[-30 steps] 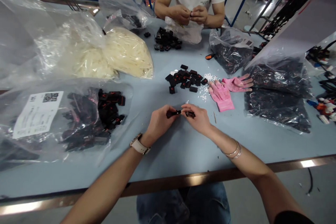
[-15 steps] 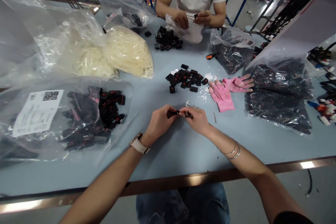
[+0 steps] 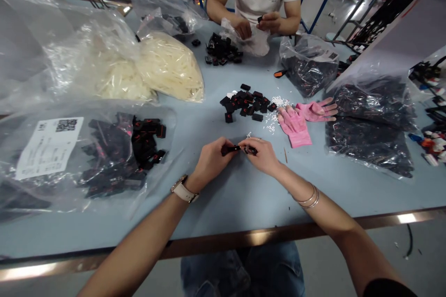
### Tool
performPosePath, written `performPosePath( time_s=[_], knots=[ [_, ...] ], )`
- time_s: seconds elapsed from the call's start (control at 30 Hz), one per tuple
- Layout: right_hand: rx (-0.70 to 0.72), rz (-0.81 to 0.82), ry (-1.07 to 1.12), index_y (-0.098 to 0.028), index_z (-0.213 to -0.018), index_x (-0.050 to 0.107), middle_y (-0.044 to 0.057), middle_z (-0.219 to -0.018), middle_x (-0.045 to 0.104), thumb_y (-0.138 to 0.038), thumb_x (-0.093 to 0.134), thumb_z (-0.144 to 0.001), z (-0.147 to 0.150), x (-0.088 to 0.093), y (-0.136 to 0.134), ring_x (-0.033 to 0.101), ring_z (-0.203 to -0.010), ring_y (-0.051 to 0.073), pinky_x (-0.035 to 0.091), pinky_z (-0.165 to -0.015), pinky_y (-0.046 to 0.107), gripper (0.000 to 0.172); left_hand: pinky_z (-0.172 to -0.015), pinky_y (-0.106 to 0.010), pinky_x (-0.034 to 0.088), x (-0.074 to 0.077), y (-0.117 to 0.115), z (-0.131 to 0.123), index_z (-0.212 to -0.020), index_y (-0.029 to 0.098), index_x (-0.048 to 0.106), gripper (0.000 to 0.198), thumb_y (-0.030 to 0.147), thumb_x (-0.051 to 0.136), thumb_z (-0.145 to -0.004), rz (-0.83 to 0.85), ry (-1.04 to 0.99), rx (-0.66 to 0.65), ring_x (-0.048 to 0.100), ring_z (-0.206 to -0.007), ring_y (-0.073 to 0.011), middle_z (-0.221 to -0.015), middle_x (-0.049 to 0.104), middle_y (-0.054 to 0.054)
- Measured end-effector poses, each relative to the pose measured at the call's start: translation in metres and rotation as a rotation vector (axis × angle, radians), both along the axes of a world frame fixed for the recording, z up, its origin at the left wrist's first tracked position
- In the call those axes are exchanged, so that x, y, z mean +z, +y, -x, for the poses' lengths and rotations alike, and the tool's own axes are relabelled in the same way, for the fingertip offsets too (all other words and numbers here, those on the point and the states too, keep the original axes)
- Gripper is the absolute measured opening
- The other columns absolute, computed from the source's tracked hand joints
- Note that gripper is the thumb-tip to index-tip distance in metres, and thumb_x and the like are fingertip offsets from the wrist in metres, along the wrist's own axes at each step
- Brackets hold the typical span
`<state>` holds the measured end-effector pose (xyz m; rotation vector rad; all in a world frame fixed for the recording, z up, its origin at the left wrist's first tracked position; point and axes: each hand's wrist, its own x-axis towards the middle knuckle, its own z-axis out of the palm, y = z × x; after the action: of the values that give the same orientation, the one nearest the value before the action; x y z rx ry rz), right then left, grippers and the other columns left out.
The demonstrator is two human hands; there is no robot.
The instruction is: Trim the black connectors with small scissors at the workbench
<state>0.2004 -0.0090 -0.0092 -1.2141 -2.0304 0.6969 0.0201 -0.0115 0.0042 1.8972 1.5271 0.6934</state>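
Note:
My left hand (image 3: 213, 158) is closed on a small black plastic connector housing (image 3: 230, 149), held just above the table. Close against it, my right hand (image 3: 264, 155) has its fingers pinched, with a small dark object (image 3: 250, 150) in its curl; fingers cover most of that object, so its kind is unclear. The fingertips of both hands meet at the housing's right end. Beyond them lies a loose pile of black housings (image 3: 247, 102) with orange-red parts. Tiny white pieces (image 3: 271, 123) are scattered beside the pile.
Pink gloves (image 3: 295, 127) lie right of the pile, near bags of black parts (image 3: 369, 134). On the left are an open bag of housings (image 3: 111, 162) and a bag of cream-coloured pieces (image 3: 170, 67). Across the table, a person's hands (image 3: 256, 25) hold a black part and a plastic bag.
Both hands stay almost in place, with the housing between them. The right fingers have shifted slightly, and the dark object in them shows a little more.

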Motion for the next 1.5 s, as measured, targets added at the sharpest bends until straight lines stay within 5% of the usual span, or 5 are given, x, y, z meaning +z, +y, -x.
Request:
performPosePath(
  time_s=[0.53, 0.77, 1.1, 1.4, 1.5],
  knots=[
    [0.027, 0.006, -0.182, -0.023, -0.097, 0.073, 0.004, -0.096, 0.067, -0.007, 0.055, -0.083, 0.004, -0.003, -0.001, 0.063, -0.087, 0.015, 0.050, -0.078, 0.027, 0.028, -0.065, -0.028, 0.048, -0.002, -0.001, 0.000, -0.080, 0.021, 0.062, 0.007, 0.026, 0.063, -0.076, 0.002, 0.007, -0.005, 0.066, -0.070, -0.0181, -0.078, 0.072, -0.001],
    [-0.093, -0.101, -0.180, -0.025, -0.100, 0.071, 0.004, -0.095, 0.068, -0.018, 0.062, -0.085, 0.005, -0.011, -0.005, 0.063, -0.085, 0.015, 0.049, -0.074, 0.024, 0.019, -0.064, -0.027, 0.047, 0.001, 0.000, 0.000, -0.077, 0.021, 0.059, 0.011, 0.030, 0.065, -0.075, 0.035, -0.014, 0.033, 0.064, -0.067, -0.0172, -0.074, 0.070, 0.000],
    [0.041, -0.143, -0.402, -0.023, -0.106, 0.070, 0.005, -0.097, 0.068, -0.016, 0.056, -0.087, 0.003, -0.007, -0.009, 0.061, -0.075, 0.013, 0.044, -0.062, 0.023, 0.025, -0.066, -0.027, 0.046, 0.008, 0.000, -0.002, -0.078, 0.020, 0.059, 0.005, 0.022, 0.062, -0.075, 0.065, 0.028, 0.029, 0.064, -0.068, -0.0169, -0.075, 0.070, 0.000],
    [-0.098, -0.305, 0.050, -0.022, -0.106, 0.067, 0.011, -0.100, 0.063, -0.031, 0.044, -0.093, -0.002, -0.002, -0.015, 0.061, -0.095, 0.022, 0.050, -0.084, 0.038, 0.029, -0.060, -0.026, 0.043, 0.005, 0.001, 0.002, -0.075, 0.022, 0.058, 0.010, 0.029, 0.065, -0.075, 0.037, 0.000, 0.012, 0.059, -0.060, -0.0149, -0.071, 0.069, 0.002],
    [-0.116, -0.305, 0.178, -0.019, -0.091, 0.069, 0.010, -0.082, 0.063, -0.048, 0.030, -0.096, -0.004, -0.003, -0.017, 0.062, -0.076, 0.021, 0.052, -0.072, 0.037, 0.048, -0.061, -0.026, 0.044, 0.004, 0.001, 0.003, -0.075, 0.022, 0.058, 0.009, 0.028, 0.065, -0.075, 0.033, -0.013, -0.012, 0.059, -0.061, -0.0148, -0.072, 0.070, 0.001]
  ],
)
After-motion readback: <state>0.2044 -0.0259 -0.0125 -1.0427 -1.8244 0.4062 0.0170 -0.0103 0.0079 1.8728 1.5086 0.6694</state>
